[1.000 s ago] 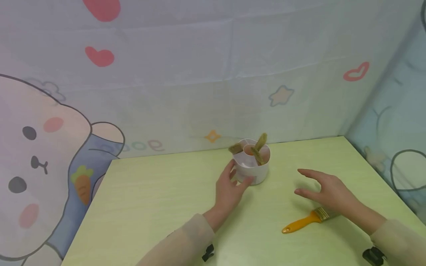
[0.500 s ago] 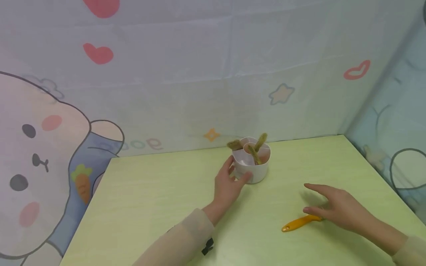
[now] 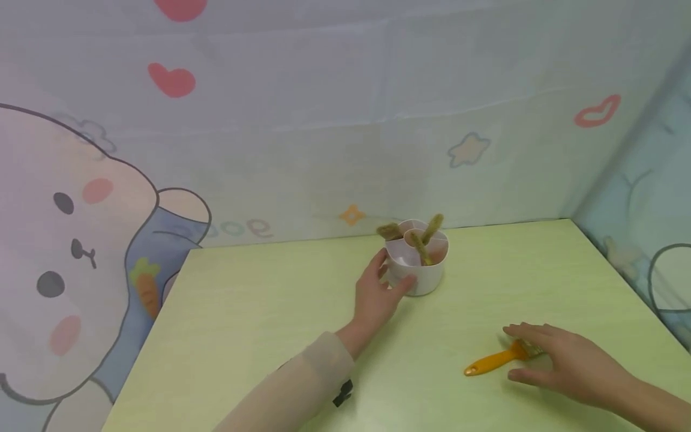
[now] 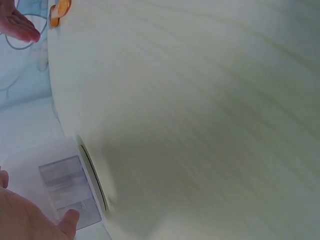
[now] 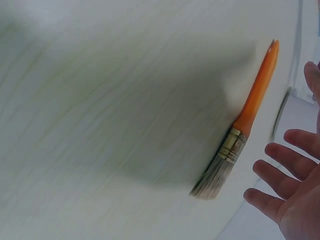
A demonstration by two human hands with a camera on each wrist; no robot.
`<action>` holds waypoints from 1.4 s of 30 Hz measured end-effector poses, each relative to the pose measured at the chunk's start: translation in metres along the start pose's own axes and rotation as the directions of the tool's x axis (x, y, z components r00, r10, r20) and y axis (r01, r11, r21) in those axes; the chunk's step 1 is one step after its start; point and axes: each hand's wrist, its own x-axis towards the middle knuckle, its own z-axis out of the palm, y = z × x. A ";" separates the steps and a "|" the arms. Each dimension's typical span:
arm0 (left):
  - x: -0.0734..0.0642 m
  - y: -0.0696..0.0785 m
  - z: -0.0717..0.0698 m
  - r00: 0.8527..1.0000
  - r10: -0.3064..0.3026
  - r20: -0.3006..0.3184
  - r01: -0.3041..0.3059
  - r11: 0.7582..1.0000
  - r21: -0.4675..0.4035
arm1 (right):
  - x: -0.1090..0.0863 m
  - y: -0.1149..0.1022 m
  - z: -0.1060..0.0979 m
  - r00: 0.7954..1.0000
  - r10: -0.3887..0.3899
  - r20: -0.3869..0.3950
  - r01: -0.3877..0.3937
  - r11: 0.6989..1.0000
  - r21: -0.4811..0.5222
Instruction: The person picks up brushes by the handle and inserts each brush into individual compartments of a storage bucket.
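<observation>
A white round divided organizer (image 3: 429, 277) stands at the table's back edge, a clear window low on its side in the left wrist view. My left hand (image 3: 376, 299) grips it from the left front, thumb (image 4: 70, 220) on the window and fingers round the far left side. Several olive-brown bristly tips (image 3: 433, 228) stick out of its compartments. On the table at the right lies a flat paintbrush (image 5: 255, 102) with an orange handle and metal ferrule, bristles pointing right in the head view. Just above its bristle end hovers my right hand (image 3: 577, 367), fingers extended and apart from it.
The pale green table (image 3: 270, 300) reaches back to a printed cloth wall (image 3: 302, 150). A second cloth (image 3: 648, 198) hangs along the right side. A small black piece (image 3: 343, 393) shows beneath the left sleeve.
My right hand has come down and toward me, to over the paintbrush's bristle end. The left hand keeps its grip on the organizer. The head view has shifted slightly.
</observation>
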 end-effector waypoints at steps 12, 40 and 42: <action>0.002 0.005 0.002 1.000 -0.014 0.005 0.014 0.999 0.030 | -0.018 0.006 -0.001 0.998 -0.055 0.022 0.058 0.986 -0.156; -0.003 0.009 -0.001 0.999 -0.029 0.015 0.029 0.999 0.020 | -0.015 0.012 0.006 0.999 0.018 0.049 -0.010 0.986 -0.167; -0.003 0.009 -0.002 0.999 -0.028 0.016 0.028 0.999 0.018 | -0.011 0.012 0.007 0.999 0.013 0.030 -0.008 0.986 -0.165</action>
